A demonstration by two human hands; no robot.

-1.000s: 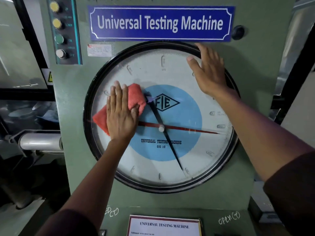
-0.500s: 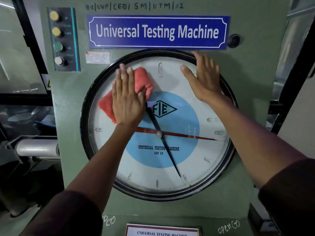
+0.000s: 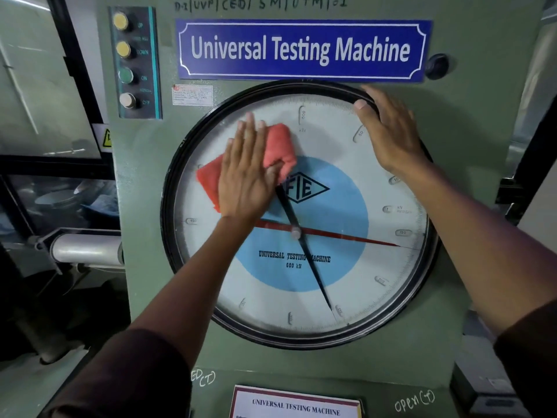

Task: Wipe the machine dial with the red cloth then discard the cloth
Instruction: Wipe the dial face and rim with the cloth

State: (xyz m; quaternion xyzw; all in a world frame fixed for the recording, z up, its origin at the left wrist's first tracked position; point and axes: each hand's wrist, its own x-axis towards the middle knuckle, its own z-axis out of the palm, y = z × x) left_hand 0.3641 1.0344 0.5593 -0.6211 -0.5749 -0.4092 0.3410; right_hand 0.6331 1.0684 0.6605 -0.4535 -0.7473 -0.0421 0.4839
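The big round machine dial (image 3: 355,285) has a black rim, a white face and a blue centre with black and red pointers. The red cloth (image 3: 280,147) lies flat on the dial's upper left glass. My left hand (image 3: 245,179) presses on the cloth with fingers straight, covering its middle; red shows to the left and upper right of the hand. My right hand (image 3: 388,132) rests spread on the dial's upper right rim, thumb on the black ring, holding nothing.
The dial sits in a green machine panel (image 3: 482,146) under a blue nameplate (image 3: 301,49). A button strip (image 3: 132,63) with several round buttons is at upper left. A black knob (image 3: 437,66) is at upper right. A metal cylinder (image 3: 86,248) juts out at left.
My left hand and the cloth slid up the left side of the dial and a little toward its middle. My right hand stayed on the upper right rim.
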